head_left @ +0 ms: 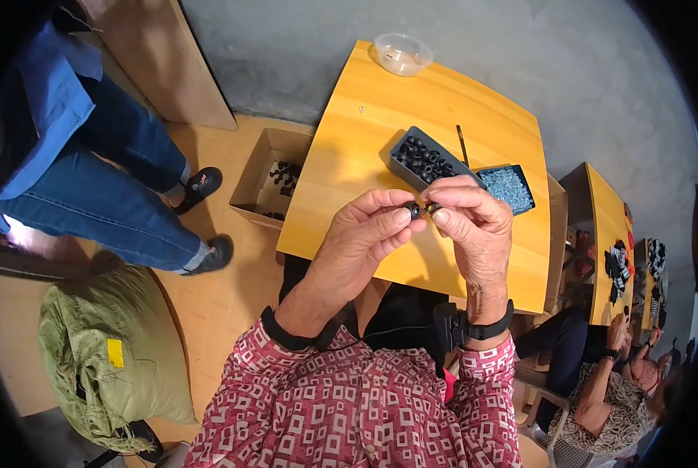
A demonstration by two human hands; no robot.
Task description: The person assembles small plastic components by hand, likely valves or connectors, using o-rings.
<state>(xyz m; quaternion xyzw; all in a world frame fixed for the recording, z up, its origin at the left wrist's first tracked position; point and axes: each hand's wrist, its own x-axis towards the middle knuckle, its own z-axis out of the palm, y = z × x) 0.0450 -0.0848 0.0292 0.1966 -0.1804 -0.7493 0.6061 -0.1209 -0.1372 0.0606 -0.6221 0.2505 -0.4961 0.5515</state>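
Above the near part of a yellow table [341, 175], my left hand [356, 234] pinches a small round black plastic part [414, 210] with a hole in its end. Close against it, my right hand [477, 222] grips a tiny dark piece with a brass-coloured glint [431, 208], partly covered by the fingertips. Just beyond my hands lies a dark grey tray [403, 171] of similar black parts [427, 160]. To its right, a smaller black tray [529, 206] is filled with small light-blue pieces [506, 187]. A thin black stick [462, 143] rests behind them.
A clear plastic bowl [403, 65] stands at the table's far edge. Left of the table sits a cardboard box [253, 181] with black parts inside. A person in jeans [115, 210] stands left, near a green sack [122, 351]. Other people sit at right, by another table [603, 234].
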